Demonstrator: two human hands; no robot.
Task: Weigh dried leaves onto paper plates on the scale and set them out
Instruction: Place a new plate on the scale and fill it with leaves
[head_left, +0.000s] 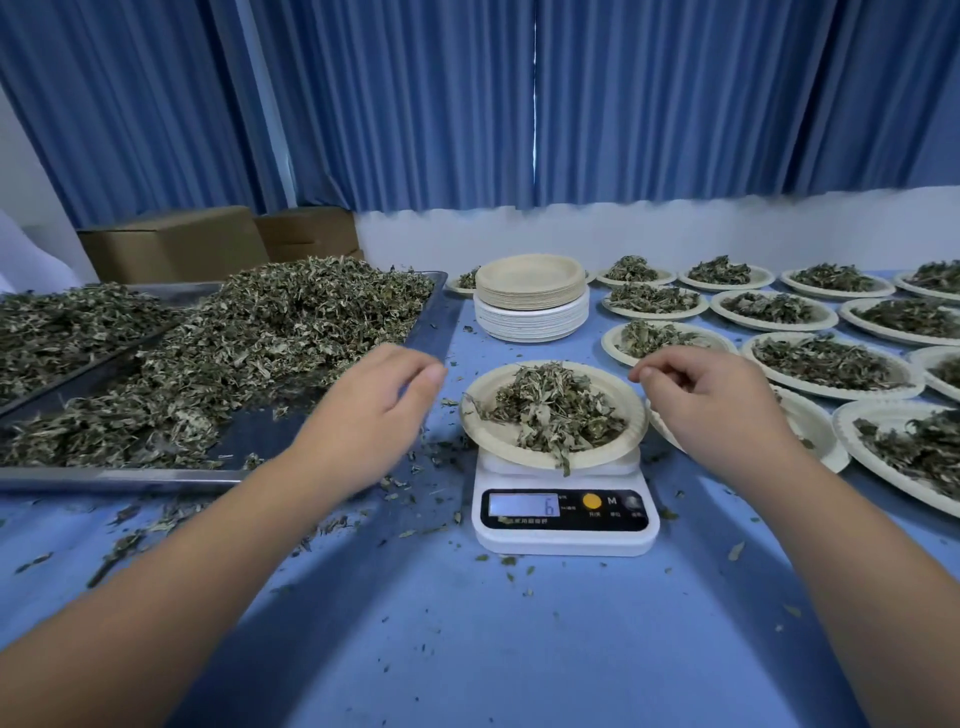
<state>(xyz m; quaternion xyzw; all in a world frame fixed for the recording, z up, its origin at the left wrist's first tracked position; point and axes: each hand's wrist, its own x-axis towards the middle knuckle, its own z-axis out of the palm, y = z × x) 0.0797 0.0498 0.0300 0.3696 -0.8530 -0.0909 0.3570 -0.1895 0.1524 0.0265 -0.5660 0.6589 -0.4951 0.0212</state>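
I see the paper plate (488, 437) of dried leaves (550, 405) sitting on the scale (566, 535). My left hand (374, 410) hovers just left of it, palm down, fingers loosely bent and empty. My right hand (717, 410) hovers just right, fingers curled; I cannot tell whether it pinches anything.

Grey-green leaves (550, 405), beige plate (483, 431), white scale (566, 538) (blue tablecloth (467, 634)).

Paper plate (485, 440) of dried leaves (550, 408) on the scale (565, 538), between left hand (371, 402) and right hand (719, 402).
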